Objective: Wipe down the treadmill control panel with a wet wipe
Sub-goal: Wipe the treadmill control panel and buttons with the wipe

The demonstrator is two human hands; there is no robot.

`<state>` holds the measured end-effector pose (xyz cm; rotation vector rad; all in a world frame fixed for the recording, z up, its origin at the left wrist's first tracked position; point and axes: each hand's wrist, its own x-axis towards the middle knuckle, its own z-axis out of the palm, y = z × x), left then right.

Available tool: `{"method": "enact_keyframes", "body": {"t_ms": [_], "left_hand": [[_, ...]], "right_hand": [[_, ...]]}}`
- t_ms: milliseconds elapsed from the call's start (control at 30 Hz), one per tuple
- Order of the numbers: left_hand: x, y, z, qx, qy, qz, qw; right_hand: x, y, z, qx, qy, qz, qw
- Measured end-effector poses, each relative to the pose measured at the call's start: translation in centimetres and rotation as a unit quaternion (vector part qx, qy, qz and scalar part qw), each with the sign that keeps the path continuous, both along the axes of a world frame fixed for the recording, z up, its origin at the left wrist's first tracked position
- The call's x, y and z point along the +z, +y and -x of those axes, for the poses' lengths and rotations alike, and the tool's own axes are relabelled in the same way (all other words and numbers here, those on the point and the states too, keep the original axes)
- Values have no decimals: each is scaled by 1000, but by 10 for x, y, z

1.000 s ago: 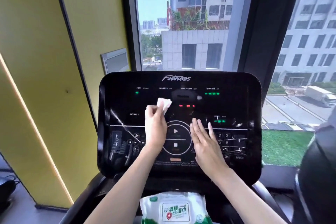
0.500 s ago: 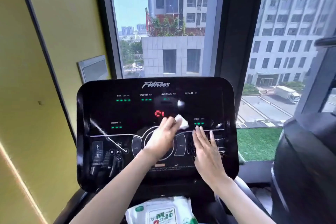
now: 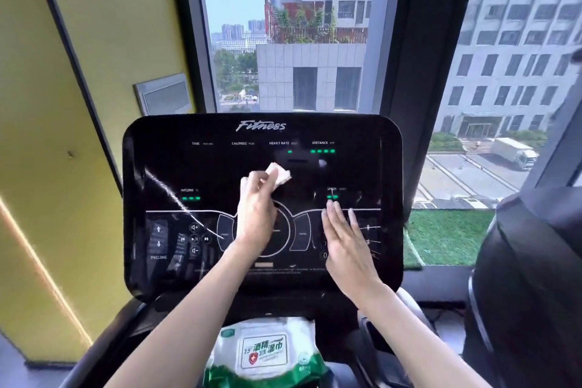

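Note:
The glossy black treadmill control panel (image 3: 157, 167) faces me, with white lettering and green lights. My left hand (image 3: 256, 214) is closed around a crumpled white wet wipe (image 3: 278, 175), which sticks out above the fingers and presses on the middle of the panel, above the round centre button ring. My right hand (image 3: 345, 241) lies flat on the panel's right side over the number keys, fingers together and pointing up, holding nothing. A wet streak runs diagonally across the panel's left half.
A green and white pack of wet wipes (image 3: 264, 353) rests in the tray below the panel. A yellow wall (image 3: 63, 104) stands at the left, a window (image 3: 299, 25) lies behind, and a dark machine (image 3: 535, 277) rises at the right.
My left hand swept the wipe from the panel's left-centre to the right, then back up to the middle. My right hand stayed flat on the right side. The camera view shifted.

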<state>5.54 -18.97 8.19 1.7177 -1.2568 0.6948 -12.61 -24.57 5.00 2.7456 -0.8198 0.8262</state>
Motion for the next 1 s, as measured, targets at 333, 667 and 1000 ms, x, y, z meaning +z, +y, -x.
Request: {"method": "enact_keyframes", "body": {"t_ms": [333,667,1000], "left_hand": [[-9,-12,29,48,132,97,985],[-5,-28,56,106,192,101,970],[-3,-34,71,94,150,85,980]], "right_hand": [[-2,-15,12,72,-27,-22,997],[-11,-30,50,46,-85,-59,994],[-6,-40,50,62,-88,-57,993]]}}
